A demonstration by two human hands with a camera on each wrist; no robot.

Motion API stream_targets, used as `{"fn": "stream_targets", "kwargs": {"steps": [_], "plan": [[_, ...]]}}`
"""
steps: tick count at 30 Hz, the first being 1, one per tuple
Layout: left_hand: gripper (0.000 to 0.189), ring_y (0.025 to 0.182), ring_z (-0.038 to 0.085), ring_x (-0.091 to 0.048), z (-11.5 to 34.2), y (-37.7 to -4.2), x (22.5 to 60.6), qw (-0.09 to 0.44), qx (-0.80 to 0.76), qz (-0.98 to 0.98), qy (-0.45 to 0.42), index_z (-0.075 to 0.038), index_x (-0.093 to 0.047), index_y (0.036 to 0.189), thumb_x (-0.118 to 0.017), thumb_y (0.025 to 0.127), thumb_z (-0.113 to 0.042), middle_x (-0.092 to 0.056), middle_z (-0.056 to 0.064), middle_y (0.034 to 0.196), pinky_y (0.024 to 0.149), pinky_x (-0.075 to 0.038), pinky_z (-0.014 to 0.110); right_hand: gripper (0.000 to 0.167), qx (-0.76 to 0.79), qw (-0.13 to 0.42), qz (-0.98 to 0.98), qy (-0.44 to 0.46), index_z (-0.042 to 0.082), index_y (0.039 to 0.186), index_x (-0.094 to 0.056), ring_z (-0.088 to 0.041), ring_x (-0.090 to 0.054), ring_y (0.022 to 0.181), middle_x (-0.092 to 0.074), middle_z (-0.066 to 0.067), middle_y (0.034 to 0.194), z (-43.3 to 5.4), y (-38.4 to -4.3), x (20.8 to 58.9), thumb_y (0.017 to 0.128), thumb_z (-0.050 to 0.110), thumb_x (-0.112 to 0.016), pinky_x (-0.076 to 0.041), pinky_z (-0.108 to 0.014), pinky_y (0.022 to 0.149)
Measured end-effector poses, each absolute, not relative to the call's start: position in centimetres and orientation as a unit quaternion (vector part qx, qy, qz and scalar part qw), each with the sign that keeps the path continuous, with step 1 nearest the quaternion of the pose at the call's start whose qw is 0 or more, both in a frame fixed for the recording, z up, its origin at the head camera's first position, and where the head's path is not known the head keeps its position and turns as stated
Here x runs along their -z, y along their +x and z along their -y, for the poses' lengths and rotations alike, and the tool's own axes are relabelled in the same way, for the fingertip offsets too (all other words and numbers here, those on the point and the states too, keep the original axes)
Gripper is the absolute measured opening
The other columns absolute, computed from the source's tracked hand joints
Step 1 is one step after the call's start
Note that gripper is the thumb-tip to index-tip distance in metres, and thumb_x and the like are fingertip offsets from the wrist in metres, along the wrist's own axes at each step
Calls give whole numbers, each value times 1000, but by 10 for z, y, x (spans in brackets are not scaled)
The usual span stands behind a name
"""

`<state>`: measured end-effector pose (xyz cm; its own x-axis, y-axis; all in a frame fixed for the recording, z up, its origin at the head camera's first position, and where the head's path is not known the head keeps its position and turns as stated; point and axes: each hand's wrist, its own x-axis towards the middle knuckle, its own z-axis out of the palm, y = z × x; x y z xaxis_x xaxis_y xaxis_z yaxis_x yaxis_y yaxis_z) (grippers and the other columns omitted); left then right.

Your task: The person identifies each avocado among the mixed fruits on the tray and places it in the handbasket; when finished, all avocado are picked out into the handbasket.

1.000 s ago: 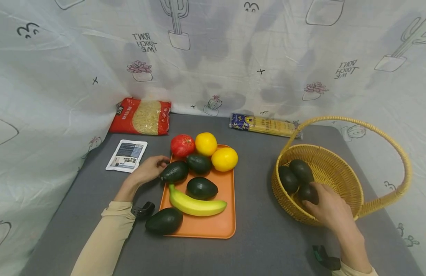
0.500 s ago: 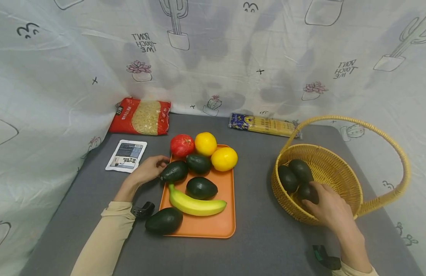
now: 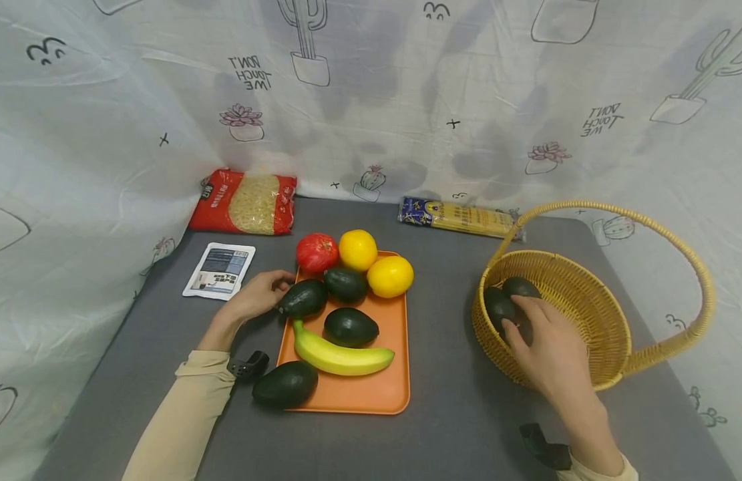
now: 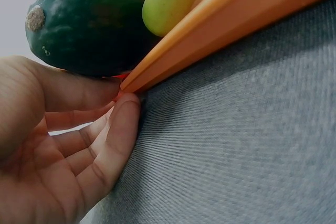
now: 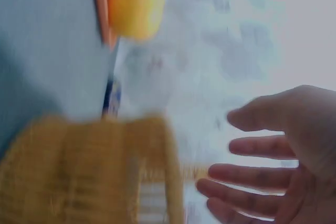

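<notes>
On the bench (image 3: pixel 449 394) the person's left grip (image 3: pixel 256 296) is pinching the left rim of the orange tray (image 3: pixel 373 394) beside an avocado (image 3: pixel 303 298), while to the tray's right the loosely spread right grip (image 3: pixel 553 344), holding nothing, is hovering over the wicker basket (image 3: pixel 587 297) and its dark avocados (image 3: pixel 499 304).

My head view looks forward and down over the table (image 3: pixel 449 401); my left-wrist view sits close at the orange tray (image 4: pixel 205 40); my right-wrist view, tipped sideways, faces past the basket (image 5: pixel 89 177), which the head view shares.
</notes>
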<state>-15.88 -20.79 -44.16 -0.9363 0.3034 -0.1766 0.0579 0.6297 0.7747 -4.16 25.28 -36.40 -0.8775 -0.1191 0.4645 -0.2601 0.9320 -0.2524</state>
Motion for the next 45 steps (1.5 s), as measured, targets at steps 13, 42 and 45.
{"fn": "stream_targets", "kwargs": {"steps": [13, 42, 45], "plan": [[38, 85, 24, -58, 207, -158, 440, 150, -426, -886, 101, 12, -54, 127, -48, 90, 5, -63, 22, 99, 69, -47, 28, 41, -161, 266, 911, 272, 6, 118, -66, -29, -65, 97, -66, -11, 112, -159, -67, 373, 80, 20, -77, -54, -44, 79], [40, 87, 25, -59, 209, -160, 445, 146, -420, -889, 106, 12, -54, 128, -47, 89, 6, -64, 24, 100, 69, -47, 28, 54, -81, 90, 919, 375, 18, 131, -61, -21, -57, 88, -63, -6, 109, -69, -93, 411, 88, 51, -66, -51, -32, 77], [41, 86, 25, -59, 209, -160, 445, 147, -424, -888, 104, 12, -53, 128, -47, 88, 6, -64, 24, 100, 69, -48, 28, 59, -77, 65, 921, 376, 17, 133, -59, -22, -59, 94, -63, -6, 114, -69, -91, 411, 86, 51, -68, -52, -33, 80]]}}
